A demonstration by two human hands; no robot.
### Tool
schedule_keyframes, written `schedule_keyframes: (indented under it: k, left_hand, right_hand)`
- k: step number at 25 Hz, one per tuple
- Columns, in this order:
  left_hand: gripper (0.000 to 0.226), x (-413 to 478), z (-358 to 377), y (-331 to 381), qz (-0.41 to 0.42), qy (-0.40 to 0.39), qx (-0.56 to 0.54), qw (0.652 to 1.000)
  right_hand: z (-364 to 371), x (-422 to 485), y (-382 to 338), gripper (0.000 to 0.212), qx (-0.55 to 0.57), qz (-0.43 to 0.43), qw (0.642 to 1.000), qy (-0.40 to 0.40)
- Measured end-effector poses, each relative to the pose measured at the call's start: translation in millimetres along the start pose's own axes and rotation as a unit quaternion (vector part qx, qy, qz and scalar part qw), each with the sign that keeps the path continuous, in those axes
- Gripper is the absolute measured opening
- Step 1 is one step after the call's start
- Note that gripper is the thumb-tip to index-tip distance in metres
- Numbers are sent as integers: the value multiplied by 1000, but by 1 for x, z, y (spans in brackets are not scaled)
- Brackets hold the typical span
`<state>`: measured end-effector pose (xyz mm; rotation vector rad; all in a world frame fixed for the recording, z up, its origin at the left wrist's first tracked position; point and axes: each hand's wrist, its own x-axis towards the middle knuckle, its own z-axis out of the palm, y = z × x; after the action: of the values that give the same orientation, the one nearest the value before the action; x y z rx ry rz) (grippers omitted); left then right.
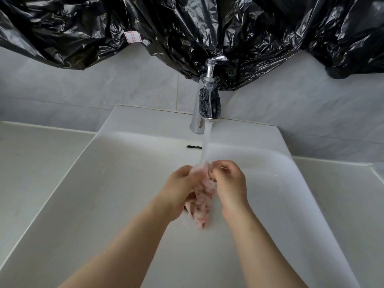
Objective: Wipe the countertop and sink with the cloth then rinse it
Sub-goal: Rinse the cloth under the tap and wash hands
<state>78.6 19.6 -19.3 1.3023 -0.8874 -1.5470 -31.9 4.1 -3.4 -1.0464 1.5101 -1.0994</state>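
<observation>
Black plastic sheeting (187, 28) above, tap (204, 104) running: both your hands (204, 183) grip the pink cloth (200, 206) under the stream over the sink (124, 194), so likely final rinse, wiping unverifiable.

The pink, dark-speckled cloth (201, 204) hangs bunched and wet under the running water (205, 146), above the white sink (104, 194).
</observation>
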Motion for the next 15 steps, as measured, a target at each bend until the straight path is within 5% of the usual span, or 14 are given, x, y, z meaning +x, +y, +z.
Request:
schedule_keyframes:
  k: [2,4,6,9,13,15]
  left_hand:
    - [10,0,-2,3,4,1,-154,988]
    - [22,3,-6,4,40,38,-219,974]
    - [29,2,-5,7,85,64,-129,986]
    - [21,-3,-3,11,51,33,-5,998]
    - [16,-1,-8,8,-21,-10,-80,997]
    - [18,2,-11,6,-17,27,-117,993]
  right_hand:
    - [1,-6,1,9,-116,5,992,-53]
    - [3,-11,2,23,-115,42,984,-131]
    - [7,-13,2,28,-119,59,980,-147]
    - [12,-8,10,15,-46,42,998,-33]
    - [11,-1,12,21,123,58,986,-97]
    - [8,-3,8,23,82,42,989,-116]
